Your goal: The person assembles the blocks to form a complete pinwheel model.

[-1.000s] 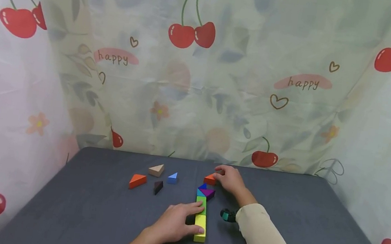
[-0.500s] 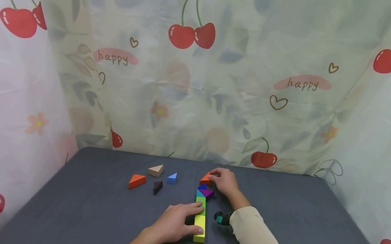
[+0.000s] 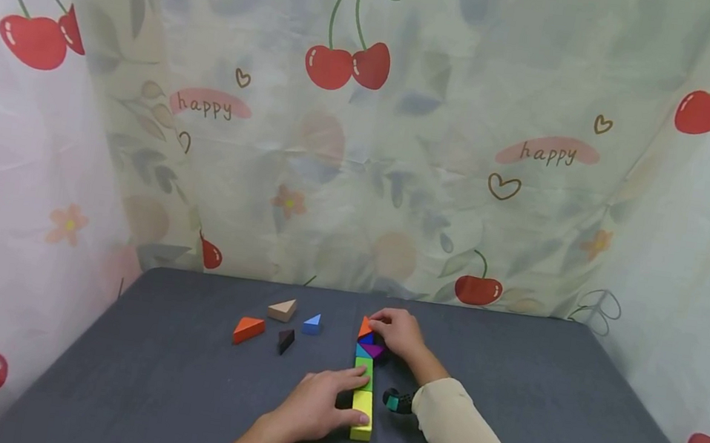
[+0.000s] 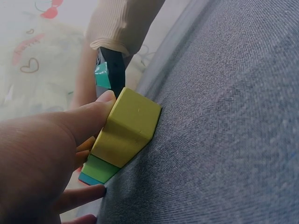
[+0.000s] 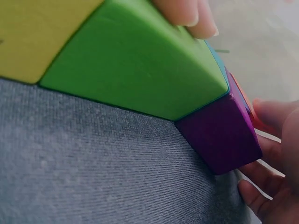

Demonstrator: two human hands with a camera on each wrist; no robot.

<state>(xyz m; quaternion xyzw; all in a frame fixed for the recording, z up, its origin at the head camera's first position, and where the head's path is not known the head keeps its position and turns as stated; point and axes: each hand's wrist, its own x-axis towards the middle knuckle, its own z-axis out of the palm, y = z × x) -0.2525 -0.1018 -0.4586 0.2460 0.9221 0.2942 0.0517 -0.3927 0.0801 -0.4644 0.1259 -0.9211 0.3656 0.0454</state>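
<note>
A row of wooden blocks runs away from me: a yellow block [image 3: 362, 404], a green block [image 5: 135, 65], then triangular pieces in light blue [image 3: 362, 351], purple [image 3: 374, 350] and dark blue [image 3: 367, 339]. My left hand [image 3: 319, 402] rests on the near part, thumb on the yellow block and fingertips on top of the green one. At the far end, my right hand [image 3: 403, 334] pinches an orange triangular block [image 3: 364, 326], right up against the dark blue piece. In the right wrist view, the purple block [image 5: 222, 133] sticks out sideways beyond the green one.
Left of the row lie loose triangular blocks: an orange-red one [image 3: 249, 329], a tan one [image 3: 282, 309], a black one [image 3: 286, 340] and a light blue one [image 3: 311, 323]. A dark cloth [image 3: 171, 392] covers the table. Behind it hangs a cherry-print curtain [image 3: 358, 199].
My right hand has moved left and slightly nearer with the orange triangular block, turning it into line with the row's far end. The left hand has stayed in place.
</note>
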